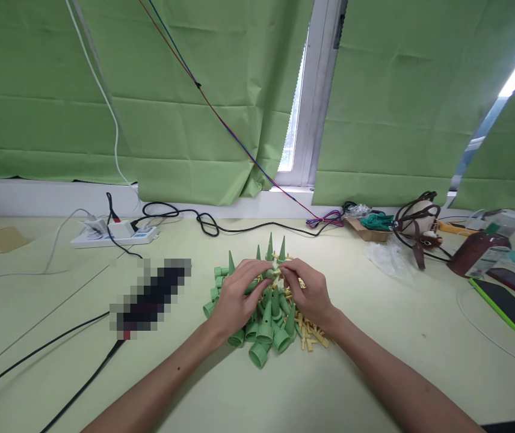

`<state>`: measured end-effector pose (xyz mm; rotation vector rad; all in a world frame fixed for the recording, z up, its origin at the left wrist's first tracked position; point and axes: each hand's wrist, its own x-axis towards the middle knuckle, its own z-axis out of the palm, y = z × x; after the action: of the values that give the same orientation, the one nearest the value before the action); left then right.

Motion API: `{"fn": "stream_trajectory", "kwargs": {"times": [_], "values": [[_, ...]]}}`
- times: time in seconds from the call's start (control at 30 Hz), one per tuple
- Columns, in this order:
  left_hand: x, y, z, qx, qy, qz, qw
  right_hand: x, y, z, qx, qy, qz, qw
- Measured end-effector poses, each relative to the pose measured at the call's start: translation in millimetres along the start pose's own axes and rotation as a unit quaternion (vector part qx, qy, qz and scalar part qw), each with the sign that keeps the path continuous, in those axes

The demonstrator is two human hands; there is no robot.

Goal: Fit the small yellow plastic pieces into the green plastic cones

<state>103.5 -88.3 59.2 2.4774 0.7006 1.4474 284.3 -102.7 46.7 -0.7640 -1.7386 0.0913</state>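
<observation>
Over a heap of parts in the middle of the table, my two hands meet with their fingertips close together. My left hand point(239, 297) is closed on a green plastic cone point(267, 273), partly covered by the fingers. Pinched in my right hand point(308, 290) is a small yellow peg point(277, 273) at the cone; whether it sits in the cone cannot be made out. Several hollow green cones point(265, 328) lie or stand beneath and around both hands. Loose yellow pegs point(309, 334) are heaped below my right hand.
A pixelated dark object point(153, 297) with a cable lies left. Behind it is a white power strip point(115, 236). At right are a small cardboard box point(368, 230), a plastic bag point(388, 258), a brown bottle point(478, 252) and a green-edged phone point(510, 307). Green curtains point(203, 120) hang behind.
</observation>
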Motion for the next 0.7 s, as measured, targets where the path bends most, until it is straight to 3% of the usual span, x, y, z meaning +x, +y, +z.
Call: {"fn": "stream_trajectory", "kwargs": {"times": [0.33, 0.7], "values": [[-0.4, -0.4, -3.4, 0.051, -0.002, 0.046, 0.998, -2.5, 5.8, -0.3, -0.05, -0.002, 0.005, 0.999], [-0.2, 0.7, 0.0, 0.046, 0.027, 0.013, 0.998, -0.4, 4.2, -1.3, -0.042, -0.033, 0.02, 0.998]]}}
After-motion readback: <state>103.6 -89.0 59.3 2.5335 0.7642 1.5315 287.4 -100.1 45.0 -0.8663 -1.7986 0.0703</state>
